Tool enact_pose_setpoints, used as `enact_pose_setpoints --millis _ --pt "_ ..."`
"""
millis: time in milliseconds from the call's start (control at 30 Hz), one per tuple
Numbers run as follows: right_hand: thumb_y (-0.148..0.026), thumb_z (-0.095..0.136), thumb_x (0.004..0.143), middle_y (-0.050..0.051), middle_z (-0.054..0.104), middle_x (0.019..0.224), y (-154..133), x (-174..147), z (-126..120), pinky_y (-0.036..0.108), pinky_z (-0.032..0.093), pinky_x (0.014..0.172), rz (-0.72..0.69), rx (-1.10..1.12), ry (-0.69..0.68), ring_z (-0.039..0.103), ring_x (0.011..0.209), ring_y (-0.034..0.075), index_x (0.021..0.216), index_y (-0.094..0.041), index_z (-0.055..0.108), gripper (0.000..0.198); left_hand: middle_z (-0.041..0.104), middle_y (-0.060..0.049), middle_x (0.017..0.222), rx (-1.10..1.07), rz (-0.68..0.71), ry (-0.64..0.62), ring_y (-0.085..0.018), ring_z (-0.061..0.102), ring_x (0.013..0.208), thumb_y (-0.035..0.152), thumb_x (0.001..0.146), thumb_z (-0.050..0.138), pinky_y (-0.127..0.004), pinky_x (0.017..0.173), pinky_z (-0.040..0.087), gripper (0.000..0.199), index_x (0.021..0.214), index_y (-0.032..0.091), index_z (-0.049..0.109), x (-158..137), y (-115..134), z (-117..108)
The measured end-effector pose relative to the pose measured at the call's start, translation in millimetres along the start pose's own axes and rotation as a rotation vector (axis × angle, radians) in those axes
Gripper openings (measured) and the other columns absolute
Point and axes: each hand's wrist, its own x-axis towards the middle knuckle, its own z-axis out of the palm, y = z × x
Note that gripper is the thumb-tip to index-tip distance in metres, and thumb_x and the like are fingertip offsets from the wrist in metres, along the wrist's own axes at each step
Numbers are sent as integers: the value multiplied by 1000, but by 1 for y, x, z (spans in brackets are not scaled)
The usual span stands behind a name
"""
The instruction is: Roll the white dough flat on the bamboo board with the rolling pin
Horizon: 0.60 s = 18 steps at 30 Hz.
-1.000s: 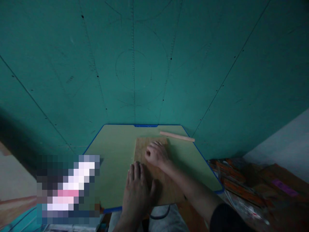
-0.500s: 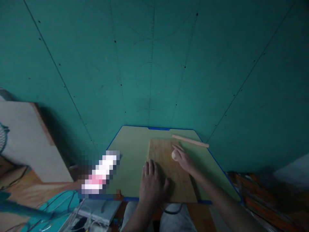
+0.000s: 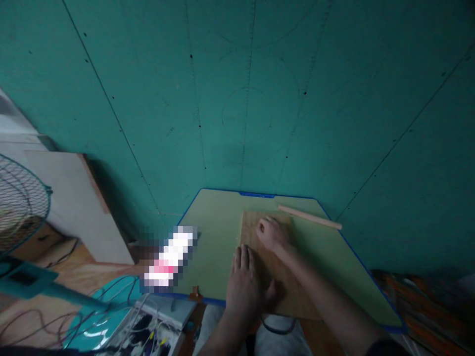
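A wooden board (image 3: 297, 299) lies on the pale green tabletop (image 3: 215, 212), reaching to its near edge. My left hand (image 3: 245, 284) rests flat along the board's left side, fingers stretched out and thumb spread. Farther up the board, my right hand (image 3: 273, 233) is curled into a fist pressed down on the wood. The pale round ball, which looks like dough, is not visible now; what the fist covers or holds is hidden. Beyond the right hand, a thin wooden rolling pin (image 3: 309, 217) lies slanted near the table's back right edge.
A blurred-out bright screen (image 3: 172, 257) is at the table's left edge. A green wall (image 3: 260, 123) stands behind the table. To the left are a fan (image 3: 22, 202), a leaning panel (image 3: 74, 198) and loose cables (image 3: 122, 296). My knees are under the near edge.
My right hand has gone from extended fingers beside the pale ball to a fist, and the ball has dropped out of sight. The left hand stays on the board. The camera view has shifted left.
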Motion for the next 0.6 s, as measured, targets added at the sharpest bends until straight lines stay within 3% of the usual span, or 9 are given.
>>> enact_pose_setpoints --millis 67,133,233,300,367,467,600 --pt "-20 52 93 7 70 97 9 12 4 29 39 71 12 5 7 62 88 20 85 -20 69 18 41 -30 153 -28 29 -3 -45 34 145 50 83 63 -57 116 37 85 145 -5 43 -5 -2 -4" --pt "-19 54 92 8 69 95 19 14 6 30 39 73 12 9 9 62 90 21 84 -20 69 17 45 -25 152 -54 84 53 -42 37 144 43 86 61 -55 113 42 74 146 3 44 -20 -19 -12" --pt "-18 54 92 8 68 93 28 10 9 30 38 76 -3 25 13 61 91 21 82 -20 68 18 45 -16 153 -46 52 330 -34 38 146 36 95 52 -53 109 47 55 146 20 43 -58 -78 -30" --pt "-19 52 92 7 68 94 30 7 11 30 38 77 -11 38 22 60 92 21 82 -20 68 19 46 -17 150 35 -63 544 -34 39 145 35 95 52 -55 108 46 47 140 23 47 -86 -129 -44" --pt "-19 53 92 7 67 94 29 6 12 30 37 77 -13 48 30 59 92 22 83 -20 69 18 48 -19 144 146 -111 637 -38 37 144 37 94 52 -61 108 43 42 133 21 51 -108 -172 -53" --pt "-19 53 90 7 68 95 28 6 13 31 36 76 -5 54 41 59 89 22 83 -21 69 17 49 -19 142 269 -160 627 -41 35 144 40 93 51 -62 107 43 40 127 21 56 -123 -206 -52" --pt "-19 53 90 6 68 94 28 6 13 31 36 75 -5 44 53 59 89 21 81 -21 69 18 49 -20 142 343 -230 563 -42 38 142 42 92 51 -60 107 42 37 120 20 60 -119 -205 -44"
